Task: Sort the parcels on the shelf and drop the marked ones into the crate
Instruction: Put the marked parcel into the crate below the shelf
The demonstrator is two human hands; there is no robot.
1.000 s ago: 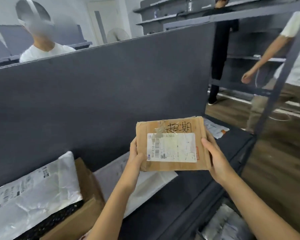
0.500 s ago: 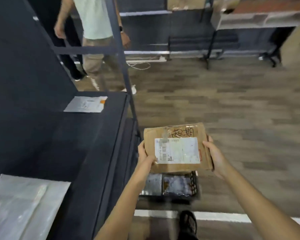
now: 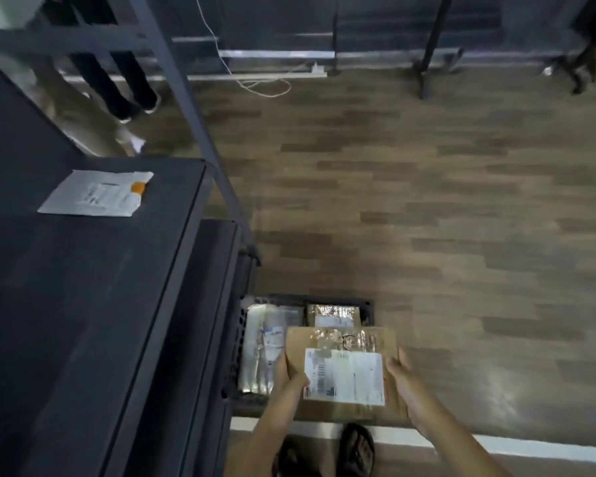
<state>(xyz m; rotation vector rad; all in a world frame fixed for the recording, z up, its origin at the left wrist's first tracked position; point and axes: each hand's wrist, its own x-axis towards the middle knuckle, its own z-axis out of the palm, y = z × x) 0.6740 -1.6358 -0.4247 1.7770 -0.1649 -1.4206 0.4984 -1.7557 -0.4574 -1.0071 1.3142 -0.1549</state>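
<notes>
I am gripping the cardboard parcel [image 3: 344, 370] by its side edges, left hand [image 3: 288, 373] at nine o'clock and right hand [image 3: 405, 380] at three, over the crate [image 3: 369, 309] on the floor. It is overhanging the crate's near rim toward six o'clock, so I judge that releasing now risks it catching the rim, or landing tilted on the parcels already lying inside.

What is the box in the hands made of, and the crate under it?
The box looks like brown cardboard, matte, with shiny clear tape and a white paper label. The crate seems to be black plastic, judging by its perforated wall, though blur leaves that uncertain.
</notes>
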